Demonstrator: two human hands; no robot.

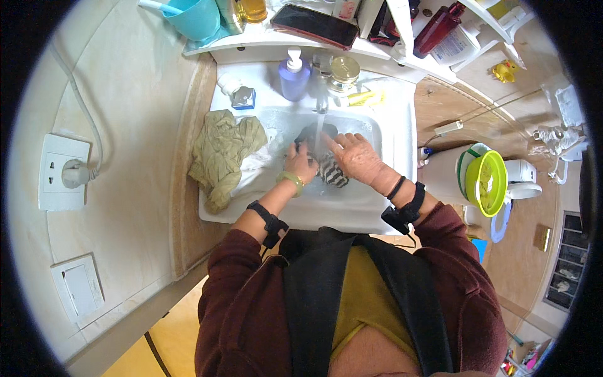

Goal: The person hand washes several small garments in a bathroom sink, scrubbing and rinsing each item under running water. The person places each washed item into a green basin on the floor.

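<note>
Water runs from the tap [321, 102] into the white washbasin [292, 217], onto a wet dark cloth [316, 133]. A black-and-white striped cloth [333, 172] lies just below it; whether the two are one piece I cannot tell. My left hand [300, 166], wearing a pale green bangle, has its fingers and thumb on the dark cloth at its lower left. Beside the stream is my right hand [357, 158], index finger stretched toward the dark cloth and the other fingers bent. Its grip is hidden. An olive garment [226, 153] drapes over the basin's left side, with a white cloth [253, 165] beside it.
Behind the basin stand a purple pump bottle [294, 80], a gold-lidded jar [344, 74], a yellow tube [365, 98] and a small blue box [243, 98]. A shelf above bears a phone [315, 26] and a turquoise cup [195, 20]. A lime-green basin [487, 184] sits at right.
</note>
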